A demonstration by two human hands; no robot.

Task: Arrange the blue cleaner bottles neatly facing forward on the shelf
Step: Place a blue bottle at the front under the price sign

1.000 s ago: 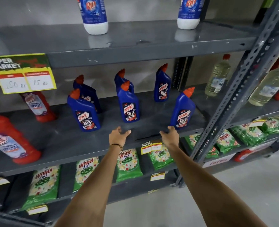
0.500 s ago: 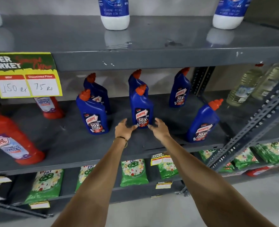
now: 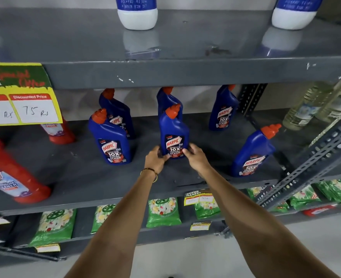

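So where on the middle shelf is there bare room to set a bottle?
Bare: the front strip between the red bottle and the front-left blue bottle, and between the held bottle and the right-front bottle. Crowded: the paired bottles, front and back, at left and centre.

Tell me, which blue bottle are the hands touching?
The front middle blue bottle. The left hand and right hand cup its base; the other blue bottles stand untouched.

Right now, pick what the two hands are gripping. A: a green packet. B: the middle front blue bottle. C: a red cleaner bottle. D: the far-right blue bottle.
B: the left hand and right hand both clasp the base of the middle front blue bottle, its label facing forward.
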